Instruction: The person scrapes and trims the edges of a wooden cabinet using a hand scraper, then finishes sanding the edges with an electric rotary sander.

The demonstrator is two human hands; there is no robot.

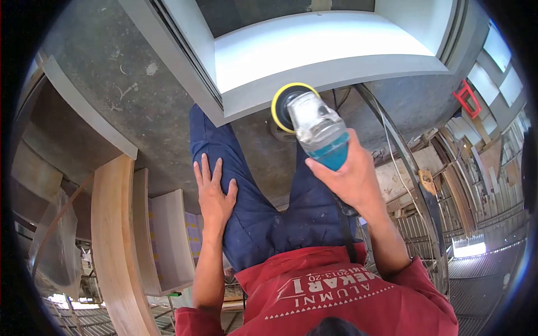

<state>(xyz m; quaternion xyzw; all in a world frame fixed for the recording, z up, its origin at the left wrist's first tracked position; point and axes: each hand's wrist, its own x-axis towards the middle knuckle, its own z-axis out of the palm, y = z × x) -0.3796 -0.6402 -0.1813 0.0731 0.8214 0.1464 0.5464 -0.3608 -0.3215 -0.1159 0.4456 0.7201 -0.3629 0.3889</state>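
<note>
My right hand (353, 173) is wrapped round the teal body of an angle grinder (322, 126). The grinder's head is silvery, and a round disc pad (284, 112) with a yellow rim is fitted on it. That pad is beside the front edge of a grey-framed cabinet (336, 78) with a white inner panel; whether the two touch I cannot tell. My left hand (214, 187) lies on my thigh in dark blue trousers (252, 224), fingers spread, holding nothing.
On the left stand a wooden board (112, 241) and a pale drawer-like box (172, 241). To the right are a red-framed tool (467, 99), a handsaw handle (427, 181), a cable (395, 159) and stacked wood strips (459, 190). The concrete floor (134, 67) is stained.
</note>
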